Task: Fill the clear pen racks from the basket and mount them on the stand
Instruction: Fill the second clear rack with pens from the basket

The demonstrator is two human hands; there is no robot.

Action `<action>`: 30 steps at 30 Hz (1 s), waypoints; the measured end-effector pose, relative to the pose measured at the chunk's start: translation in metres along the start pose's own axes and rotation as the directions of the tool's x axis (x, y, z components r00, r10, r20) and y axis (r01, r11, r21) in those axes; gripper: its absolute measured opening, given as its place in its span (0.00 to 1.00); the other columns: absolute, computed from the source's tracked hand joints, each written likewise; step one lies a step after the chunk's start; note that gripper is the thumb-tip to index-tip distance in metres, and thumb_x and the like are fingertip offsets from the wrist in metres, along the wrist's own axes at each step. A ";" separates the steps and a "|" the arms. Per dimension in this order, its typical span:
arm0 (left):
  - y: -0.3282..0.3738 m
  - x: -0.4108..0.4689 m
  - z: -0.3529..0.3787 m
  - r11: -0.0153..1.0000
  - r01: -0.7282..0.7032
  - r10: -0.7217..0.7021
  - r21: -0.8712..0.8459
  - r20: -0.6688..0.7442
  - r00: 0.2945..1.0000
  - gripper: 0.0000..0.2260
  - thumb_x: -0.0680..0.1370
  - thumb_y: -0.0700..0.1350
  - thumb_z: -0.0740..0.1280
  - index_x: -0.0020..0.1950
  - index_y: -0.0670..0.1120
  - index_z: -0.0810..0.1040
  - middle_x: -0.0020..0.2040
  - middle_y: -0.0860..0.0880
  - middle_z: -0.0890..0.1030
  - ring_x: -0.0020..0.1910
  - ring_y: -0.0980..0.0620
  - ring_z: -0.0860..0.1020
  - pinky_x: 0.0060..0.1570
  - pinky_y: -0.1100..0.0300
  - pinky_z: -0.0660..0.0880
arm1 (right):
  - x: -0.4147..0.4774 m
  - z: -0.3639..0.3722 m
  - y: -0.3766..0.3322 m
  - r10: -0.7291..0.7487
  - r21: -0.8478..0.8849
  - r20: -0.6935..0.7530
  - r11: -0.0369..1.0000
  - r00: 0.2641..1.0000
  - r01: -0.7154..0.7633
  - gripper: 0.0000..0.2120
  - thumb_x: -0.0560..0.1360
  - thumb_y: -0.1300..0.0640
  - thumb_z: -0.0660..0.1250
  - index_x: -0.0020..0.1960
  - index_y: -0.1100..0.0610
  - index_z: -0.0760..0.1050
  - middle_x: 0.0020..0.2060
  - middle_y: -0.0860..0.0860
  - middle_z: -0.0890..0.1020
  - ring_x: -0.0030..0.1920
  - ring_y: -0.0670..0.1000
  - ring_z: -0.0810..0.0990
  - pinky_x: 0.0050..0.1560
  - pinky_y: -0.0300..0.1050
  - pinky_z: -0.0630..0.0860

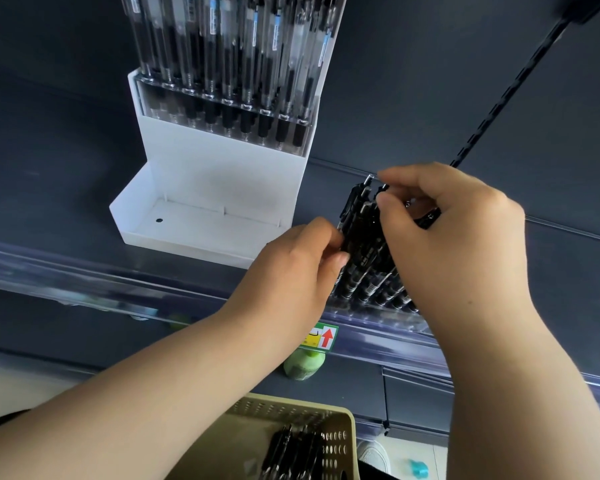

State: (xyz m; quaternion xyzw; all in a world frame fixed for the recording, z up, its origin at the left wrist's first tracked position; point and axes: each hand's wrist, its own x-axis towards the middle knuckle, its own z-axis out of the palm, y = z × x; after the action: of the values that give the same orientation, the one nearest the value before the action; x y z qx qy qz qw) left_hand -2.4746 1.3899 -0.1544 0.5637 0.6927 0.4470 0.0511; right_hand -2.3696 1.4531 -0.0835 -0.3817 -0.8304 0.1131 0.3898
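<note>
Fingers on the right hand (pixel 454 230) are curled, with thumb and forefinger closed narrowly on the tops of the black pens (pixel 364 258) that stand in the clear rack (pixel 378 315). Something dark also sits in the crook of that hand; on my feed it looks like more pens, but I cannot be sure. The left hand (pixel 291 268) is curled too and grips the left side of the same bunch, thumb pressed on the barrels. Its fingertips are hidden behind the pens.

The rack itself is hard to read: clear plastic against a clear shelf strip, with its right end covered by the right wrist. It stands at the front edge of the dark shelf (pixel 84 188), between the two hands.

To the left and apart from the hands stands the white stand (pixel 215 188), with an upper rack (pixel 229 109) of pens mounted on it; its top is cut off. The basket (pixel 343 420) lies below the forearms, cropped at the bottom edge, with loose pens (pixel 291 452) inside. A green bottle (pixel 303 367) shows under the shelf.
</note>
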 end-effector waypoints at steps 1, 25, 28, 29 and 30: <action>0.000 0.000 -0.001 0.999 -0.021 0.021 0.025 0.000 1.000 0.04 0.77 0.44 0.65 0.48 0.45 0.75 0.38 0.54 0.73 0.36 0.51 0.73 0.32 0.62 0.68 | 0.000 0.000 0.000 -0.003 -0.001 -0.002 1.000 1.000 0.003 0.10 0.73 0.60 0.67 0.51 0.52 0.81 0.37 0.42 0.78 0.45 0.48 0.78 0.48 0.40 0.73; -0.008 -0.009 -0.005 0.989 -0.077 0.069 0.125 0.063 0.996 0.06 0.78 0.43 0.63 0.54 0.46 0.74 0.46 0.50 0.77 0.42 0.49 0.76 0.41 0.55 0.75 | -0.002 -0.005 0.002 -0.035 0.002 -0.017 0.999 0.999 0.035 0.09 0.73 0.61 0.67 0.50 0.51 0.81 0.36 0.42 0.77 0.43 0.48 0.78 0.46 0.36 0.70; -0.008 -0.010 -0.012 0.988 -0.063 0.055 0.141 0.060 0.997 0.09 0.77 0.42 0.62 0.57 0.46 0.74 0.49 0.49 0.77 0.46 0.50 0.75 0.45 0.56 0.74 | -0.009 -0.007 0.001 -0.123 -0.033 -0.049 0.992 0.991 0.122 0.09 0.72 0.62 0.67 0.50 0.54 0.81 0.36 0.45 0.78 0.42 0.51 0.78 0.46 0.40 0.71; -0.007 -0.009 -0.015 0.986 -0.068 0.060 0.151 0.061 0.996 0.10 0.77 0.42 0.63 0.58 0.46 0.74 0.50 0.49 0.77 0.47 0.49 0.75 0.45 0.56 0.74 | -0.013 -0.008 0.001 -0.168 -0.051 -0.060 0.985 0.984 0.165 0.09 0.72 0.63 0.66 0.50 0.55 0.81 0.36 0.47 0.79 0.41 0.52 0.78 0.46 0.42 0.72; -0.006 -0.009 -0.018 0.984 -0.076 0.067 0.161 0.061 0.996 0.10 0.77 0.42 0.63 0.58 0.45 0.75 0.51 0.48 0.77 0.48 0.49 0.76 0.46 0.55 0.74 | -0.018 -0.008 0.002 -0.211 -0.066 -0.067 0.976 0.975 0.206 0.09 0.72 0.63 0.66 0.50 0.56 0.81 0.36 0.48 0.80 0.41 0.52 0.78 0.45 0.43 0.73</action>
State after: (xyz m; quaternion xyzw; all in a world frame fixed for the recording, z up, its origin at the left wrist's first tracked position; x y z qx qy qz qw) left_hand -2.4860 1.3723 -0.1516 0.6028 0.7045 0.3745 0.0079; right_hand -2.3555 1.4402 -0.0890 -0.3078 -0.8538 0.0328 0.4186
